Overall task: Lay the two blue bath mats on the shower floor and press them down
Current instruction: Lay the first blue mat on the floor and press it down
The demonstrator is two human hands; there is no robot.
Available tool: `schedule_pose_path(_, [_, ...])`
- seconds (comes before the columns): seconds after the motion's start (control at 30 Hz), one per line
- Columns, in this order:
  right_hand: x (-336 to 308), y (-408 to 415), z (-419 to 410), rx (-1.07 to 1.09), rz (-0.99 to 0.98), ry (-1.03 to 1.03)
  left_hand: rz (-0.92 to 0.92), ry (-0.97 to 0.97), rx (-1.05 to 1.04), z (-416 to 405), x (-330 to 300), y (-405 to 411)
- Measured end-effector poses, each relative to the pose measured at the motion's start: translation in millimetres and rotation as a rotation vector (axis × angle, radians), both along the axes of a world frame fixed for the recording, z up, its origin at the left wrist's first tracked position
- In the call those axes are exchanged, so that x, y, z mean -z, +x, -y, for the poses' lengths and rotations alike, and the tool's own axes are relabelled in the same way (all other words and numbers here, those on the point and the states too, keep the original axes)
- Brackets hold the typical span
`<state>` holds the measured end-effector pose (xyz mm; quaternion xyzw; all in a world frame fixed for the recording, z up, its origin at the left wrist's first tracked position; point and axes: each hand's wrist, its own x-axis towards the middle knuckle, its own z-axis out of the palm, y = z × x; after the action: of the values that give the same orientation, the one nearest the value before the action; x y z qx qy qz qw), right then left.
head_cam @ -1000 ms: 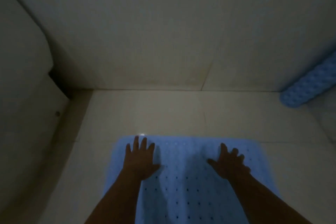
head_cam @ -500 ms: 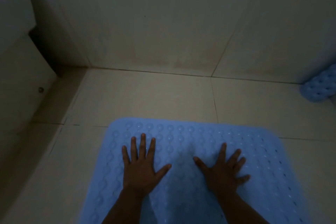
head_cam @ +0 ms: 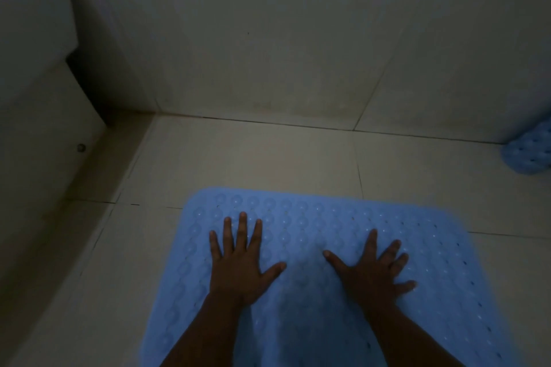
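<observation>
The head view looks down into a dim, tiled shower corner. A blue bath mat (head_cam: 313,262) lies flat on the shower floor (head_cam: 253,158), its far edge and rounded far corners short of the back wall (head_cam: 268,39), with a strip of bare tile between them. Its surface is covered in rows of round bumps and small holes.

Both hands rest palm-down on this mat, side by side and apart from each other. The left hand (head_cam: 240,265) lies on the mat's left part, its fingers (head_cam: 242,229) straight, spread and released, holding nothing, the thumb angled out toward the middle. The right hand (head_cam: 369,274) lies on the mat's right part, its fingers (head_cam: 371,243) likewise straight and fanned out flat against the surface, gripping nothing. Both forearms run in from the bottom edge.

A second blue mat (head_cam: 529,152) shows only in part at the right edge, well apart from the first, at the foot of the wall there; whether it is rolled or folded cannot be told.

On the left, a low tiled ledge (head_cam: 44,128) borders the floor, with a small round dark fitting (head_cam: 81,147) on it.
</observation>
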<state>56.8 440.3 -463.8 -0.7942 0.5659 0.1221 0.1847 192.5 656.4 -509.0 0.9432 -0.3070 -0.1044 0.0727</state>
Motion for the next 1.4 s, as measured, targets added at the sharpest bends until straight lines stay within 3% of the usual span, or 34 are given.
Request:
schedule_pose_path(0.2, [-8.6, 4.6, 1.4, 0.026, 0.091, -0.017, 0.027, -0.037, -0.026, -2.6, -14.1, 2.1])
schedule_pose_path(0.4, [-7.8, 17.9, -12.7, -0.213, 0.23, -0.116, 0.094, -0.059, -0.052, -10.5, -14.6, 22.9])
schedule_pose_path(0.53, [0.5, 29.7, -18.8, -0.26, 0.162, -0.046, 0.049, 0.0, -0.081, -19.5, -4.6, 25.6])
schedule_pose_path(0.8, [10.9, 13.1, -28.6, -0.357, 0.059, -0.112, 0.074, 0.011, -0.097, -26.6, -1.3, 14.0])
schedule_pose_path(1.4, [31.0, 8.5, -35.1, -0.339, 0.137, -0.244, 0.099, 0.045, -0.025, -12.1, -8.8, 38.1])
